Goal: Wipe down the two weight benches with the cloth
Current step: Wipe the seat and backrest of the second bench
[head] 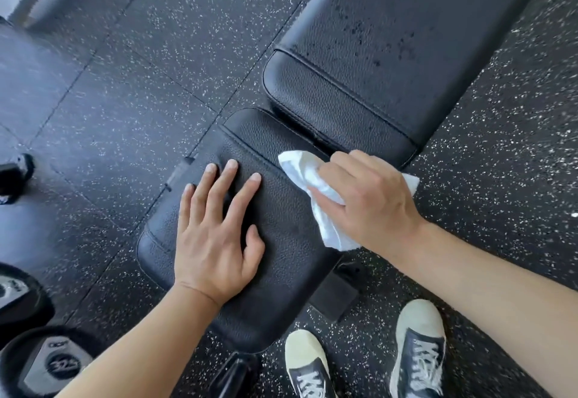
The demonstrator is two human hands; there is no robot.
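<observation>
A black padded weight bench runs from bottom centre to top right, with a seat pad (281, 260) near me and a long back pad (391, 47) beyond it. My left hand (215, 238) lies flat on the seat pad with fingers spread. My right hand (369, 197) grips a crumpled white cloth (300, 169) and presses it onto the far right part of the seat pad, by the gap between the pads. Dark wet spots speckle the back pad. Only this bench shows fully.
Speckled black rubber floor (140, 69) surrounds the bench. Dumbbell heads (47, 363) lie at the bottom left and another dumbbell (15, 175) at the left edge. My two sneakers (419, 347) stand right of the seat. A grey padded surface (28, 81) fills the far left.
</observation>
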